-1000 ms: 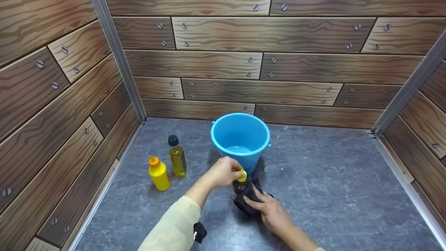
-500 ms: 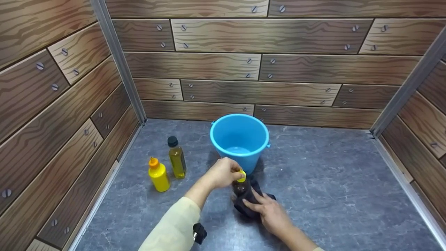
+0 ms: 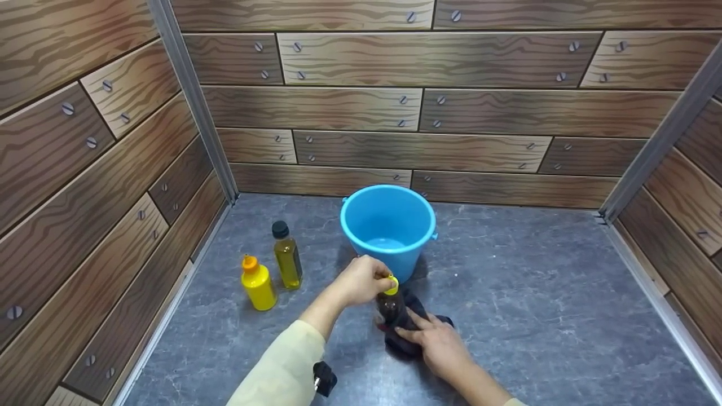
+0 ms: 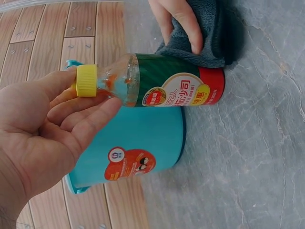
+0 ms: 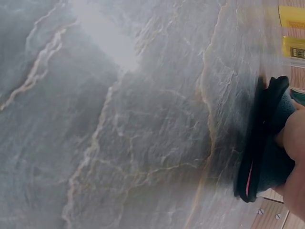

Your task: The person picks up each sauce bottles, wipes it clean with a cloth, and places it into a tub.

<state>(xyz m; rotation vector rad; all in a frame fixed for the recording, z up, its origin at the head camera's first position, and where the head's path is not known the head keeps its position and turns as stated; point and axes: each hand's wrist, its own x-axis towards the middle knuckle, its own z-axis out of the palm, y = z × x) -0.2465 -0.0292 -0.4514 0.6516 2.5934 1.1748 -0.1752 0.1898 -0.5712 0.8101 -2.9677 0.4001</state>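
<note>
A ketchup bottle (image 4: pixel 176 86) with a green and red label stands upright in front of the blue bucket in the head view. My left hand (image 3: pixel 361 280) pinches its yellow cap (image 4: pixel 86 80) from above. On the bottle's right side, my right hand (image 3: pixel 445 344) holds a dark, folded towel (image 4: pixel 205 33) against the label, near the base. The right wrist view shows the towel's folded edge (image 5: pixel 259 138) bunched beside the fingers. Red sauce residue (image 4: pixel 112 82) clings inside the clear neck.
Just behind the bottle stands a blue bucket (image 3: pixel 389 254). To the left are a yellow squeeze bottle (image 3: pixel 259 287) with an orange cap and an oil bottle (image 3: pixel 289 262) with a black cap. Wood-patterned walls (image 3: pixel 361 107) enclose the grey marbled surface (image 3: pixel 541 316).
The towel has shifted slightly right and away from the bottle's front, uncovering more of the bottle's side. The left hand stays on the cap.
</note>
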